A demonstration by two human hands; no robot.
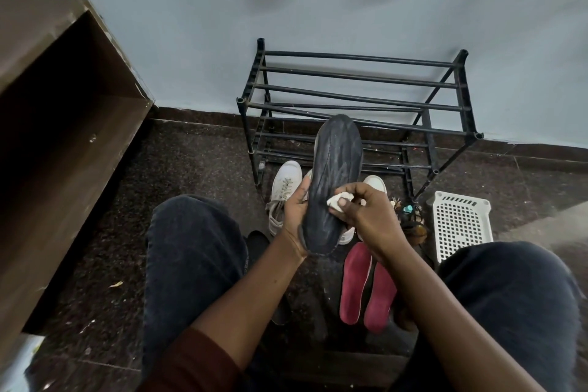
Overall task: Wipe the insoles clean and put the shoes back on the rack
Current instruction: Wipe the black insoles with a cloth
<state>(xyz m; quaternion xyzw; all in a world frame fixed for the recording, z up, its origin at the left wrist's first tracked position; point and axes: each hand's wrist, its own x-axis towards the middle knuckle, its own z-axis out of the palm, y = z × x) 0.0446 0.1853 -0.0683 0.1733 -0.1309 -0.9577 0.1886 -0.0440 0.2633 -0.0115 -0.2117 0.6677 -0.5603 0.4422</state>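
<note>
While your left hand (294, 213) grips the dark insole (334, 169) mid-frame, your right hand (362, 212) pinches a wipe (333, 200) against it: wiping step, judged; next, stroke toward the toe

Readable text: none in view.
White sneaker (285, 189): at 9 o'clock of the dark insole (334, 169); grey marks on its upper, too blurred to read as letters.
Dark insole: pale streaks only, nothing legible.

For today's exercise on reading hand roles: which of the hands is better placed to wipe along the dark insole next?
Right. The right hand pinches the white cloth against the dark insole; the left hand grips and steadies it.
</note>
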